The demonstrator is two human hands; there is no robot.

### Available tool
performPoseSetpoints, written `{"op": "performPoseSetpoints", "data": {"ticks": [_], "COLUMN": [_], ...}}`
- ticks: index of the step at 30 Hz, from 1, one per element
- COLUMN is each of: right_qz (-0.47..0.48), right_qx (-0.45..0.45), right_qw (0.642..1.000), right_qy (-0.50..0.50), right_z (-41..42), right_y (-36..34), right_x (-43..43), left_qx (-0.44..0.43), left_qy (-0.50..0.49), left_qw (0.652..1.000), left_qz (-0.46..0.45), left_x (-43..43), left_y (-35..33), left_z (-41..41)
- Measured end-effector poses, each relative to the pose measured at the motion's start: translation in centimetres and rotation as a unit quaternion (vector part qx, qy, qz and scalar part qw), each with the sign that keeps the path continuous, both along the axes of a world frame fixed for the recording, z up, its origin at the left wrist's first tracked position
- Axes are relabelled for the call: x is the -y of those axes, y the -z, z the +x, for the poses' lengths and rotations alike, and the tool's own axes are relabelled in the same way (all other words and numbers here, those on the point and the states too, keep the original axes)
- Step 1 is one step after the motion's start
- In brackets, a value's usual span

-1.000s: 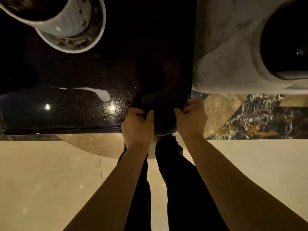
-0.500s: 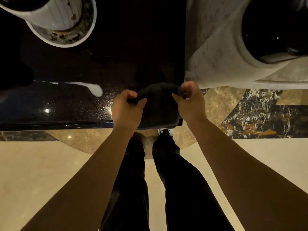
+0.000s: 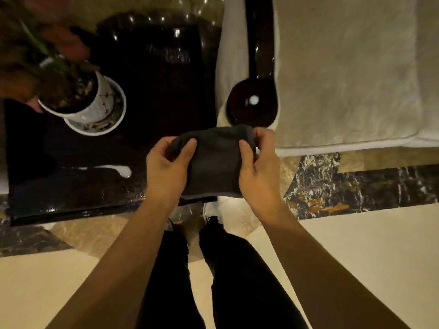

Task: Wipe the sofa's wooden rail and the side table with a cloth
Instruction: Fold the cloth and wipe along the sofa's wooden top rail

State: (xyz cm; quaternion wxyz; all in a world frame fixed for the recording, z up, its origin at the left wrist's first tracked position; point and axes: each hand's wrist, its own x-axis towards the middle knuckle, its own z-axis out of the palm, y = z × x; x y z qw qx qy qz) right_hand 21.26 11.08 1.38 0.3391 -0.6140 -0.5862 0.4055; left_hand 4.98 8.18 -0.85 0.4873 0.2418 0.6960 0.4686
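Note:
A dark grey cloth [image 3: 215, 162] hangs stretched between my two hands, lifted above the near right corner of the side table. My left hand [image 3: 167, 169] pinches its left edge and my right hand [image 3: 257, 172] pinches its right edge. The side table [image 3: 154, 91] has a glossy black top and lies to the left. The sofa's dark wooden rail [image 3: 259, 43] runs away from me along the armrest and ends in a round disc [image 3: 251, 106] just beyond the cloth.
A white plant pot [image 3: 92, 103] on a saucer stands at the table's left side, with leaves over it. The pale sofa cushion [image 3: 344, 67] fills the right. A veined marble floor band [image 3: 356, 188] lies below the sofa. My legs [image 3: 213, 269] stand by the table edge.
My hands have raised the cloth off the table edge and hold it spread between them. The view has pulled back, so the sofa's rail and the plant show.

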Motion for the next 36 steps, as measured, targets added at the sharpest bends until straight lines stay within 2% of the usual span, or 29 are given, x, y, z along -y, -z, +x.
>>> {"op": "performPoseSetpoints", "data": {"ticks": [3,7,9,10,12,14,16,18,19,20,22,23,24,25,27,31,34,36], "right_qz": [0.048,0.13,0.143,0.131,0.103,0.125,0.205,0.292,0.307,0.297,0.211,0.163,0.133,0.118,0.111,0.159,0.172,0.144], "right_qx": [0.027,0.097,0.186,0.234,0.369,0.45,0.439,0.419,0.413,0.41,0.397,0.385,0.383,0.387,0.398,0.401,0.406,0.404], "right_qw": [0.998,0.984,0.972,0.963,0.905,0.847,0.802,0.719,0.708,0.736,0.843,0.88,0.894,0.896,0.882,0.843,0.86,0.882], "right_qy": [0.03,0.073,0.03,-0.034,-0.183,-0.255,-0.35,-0.472,-0.484,-0.449,-0.295,-0.225,-0.19,-0.184,-0.226,-0.321,-0.256,-0.195], "right_z": [1.9,4.1,3.9,3.4,1.7,0.6,1.0,2.7,3.4,3.8,3.0,2.1,1.4,1.1,2.0,3.5,1.4,0.2], "right_y": [-3.2,-4.6,-3.7,-2.7,-0.1,2.3,3.0,3.1,2.9,2.7,2.6,2.7,3.0,3.2,3.5,2.9,2.7,3.0], "right_x": [-2.8,-8.2,-10.5,-11.3,-10.9,-10.0,-10.8,-13.1,-14.5,-15.6,-14.9,-13.3,-11.3,-9.1,-5.9,-11.4,-16.3,-15.6], "left_qx": [-0.117,-0.149,-0.143,-0.135,-0.082,-0.056,-0.058,-0.056,-0.046,-0.047,-0.088,-0.132,-0.16,-0.187,-0.208,-0.159,-0.14,-0.139], "left_qy": [0.026,0.01,-0.048,-0.077,-0.11,-0.073,0.001,0.055,0.069,0.084,0.121,0.162,0.188,0.191,0.173,0.108,0.063,0.067], "left_qw": [0.992,0.987,0.988,0.988,0.99,0.995,0.998,0.997,0.996,0.995,0.989,0.978,0.968,0.962,0.961,0.981,0.986,0.984], "left_qz": [0.037,0.056,0.033,0.018,-0.018,-0.029,-0.025,-0.028,-0.027,-0.026,-0.01,0.001,0.031,0.06,0.051,0.015,0.066,0.084], "left_x": [-3.3,-9.1,-11.4,-12.1,-11.9,-9.8,-8.4,-7.1,-6.8,-6.7,-7.0,-7.1,-7.3,-7.1,-6.4,-6.2,-8.0,-8.6], "left_y": [-3.3,-5.3,-4.5,-3.7,-1.9,0.0,1.6,2.9,3.3,3.7,3.8,3.8,3.9,3.8,3.7,4.1,4.2,4.4], "left_z": [3.0,5.6,5.8,5.6,4.9,4.5,4.5,5.0,5.3,5.8,6.5,6.8,7.0,7.3,7.5,9.4,9.5,9.2]}}
